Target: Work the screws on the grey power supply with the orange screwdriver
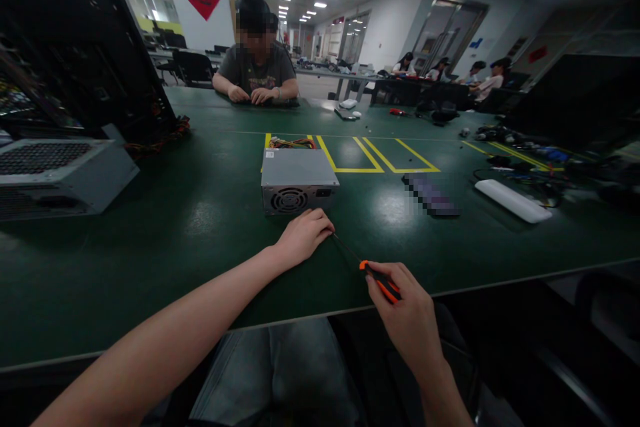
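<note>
A grey computer power supply (300, 168) sits on the green table, its fan grille and socket facing me. Just in front of it is my left hand (306, 235), fingers curled and pinched together at the tip of the screwdriver's shaft. Whatever lies between those fingertips is hidden or too small to name. My right hand (406, 300) is wrapped round the orange and black handle of a screwdriver (385, 285), whose thin shaft points up and left to my left fingers. Coloured cables (293, 143) show behind the power supply.
Another power supply (60, 173) and a black computer case (85, 47) stand at the left. To the right lie a blurred-out phone-like object (433, 197), a white bar-shaped object (513, 200) and tangled cables (545, 180). A person (257, 60) sits across the table (200, 267).
</note>
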Available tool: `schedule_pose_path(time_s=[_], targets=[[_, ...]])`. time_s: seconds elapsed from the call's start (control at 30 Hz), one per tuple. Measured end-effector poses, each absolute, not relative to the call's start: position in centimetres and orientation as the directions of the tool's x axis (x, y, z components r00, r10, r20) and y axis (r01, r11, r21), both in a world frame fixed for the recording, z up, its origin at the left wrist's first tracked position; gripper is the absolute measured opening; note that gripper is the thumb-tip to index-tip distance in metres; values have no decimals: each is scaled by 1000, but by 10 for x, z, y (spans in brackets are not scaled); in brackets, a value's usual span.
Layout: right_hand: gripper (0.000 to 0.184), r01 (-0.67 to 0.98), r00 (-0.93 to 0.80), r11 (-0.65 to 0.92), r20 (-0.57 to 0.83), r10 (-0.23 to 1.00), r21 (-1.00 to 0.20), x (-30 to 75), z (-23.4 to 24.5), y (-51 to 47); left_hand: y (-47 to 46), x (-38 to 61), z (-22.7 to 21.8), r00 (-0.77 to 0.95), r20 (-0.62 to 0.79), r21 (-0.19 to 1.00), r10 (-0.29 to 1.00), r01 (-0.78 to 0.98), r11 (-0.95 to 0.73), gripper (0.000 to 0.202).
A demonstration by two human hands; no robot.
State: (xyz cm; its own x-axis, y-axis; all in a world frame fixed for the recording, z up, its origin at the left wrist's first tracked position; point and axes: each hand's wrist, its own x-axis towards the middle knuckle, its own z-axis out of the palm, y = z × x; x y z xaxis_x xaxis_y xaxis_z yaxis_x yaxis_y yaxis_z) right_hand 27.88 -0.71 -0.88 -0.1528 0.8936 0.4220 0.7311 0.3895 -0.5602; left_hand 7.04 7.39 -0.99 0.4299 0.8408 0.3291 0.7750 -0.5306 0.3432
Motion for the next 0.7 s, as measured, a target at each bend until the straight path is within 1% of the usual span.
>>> schedule_pose_path(time_s=[0.17,0.33,0.47,0.6,0.7], targets=[[14,744,-169,382,398,902,-549,279,-10,-6,74,70,-9,440,327,336,836,773,-538,14],[16,738,-190,420,436,880,-528,279,-11,-6,73,70,-8,439,319,336,840,777,-533,14],[16,735,-183,413,429,884,-538,278,-10,-6,72,71,-6,441,306,326,843,784,-528,14],[17,724,-183,400,403,897,-561,279,-8,-6,70,73,-3,445,279,291,851,805,-517,14],[17,721,-198,421,418,887,-551,278,-7,-5,69,74,-4,445,273,241,853,827,-508,17]])
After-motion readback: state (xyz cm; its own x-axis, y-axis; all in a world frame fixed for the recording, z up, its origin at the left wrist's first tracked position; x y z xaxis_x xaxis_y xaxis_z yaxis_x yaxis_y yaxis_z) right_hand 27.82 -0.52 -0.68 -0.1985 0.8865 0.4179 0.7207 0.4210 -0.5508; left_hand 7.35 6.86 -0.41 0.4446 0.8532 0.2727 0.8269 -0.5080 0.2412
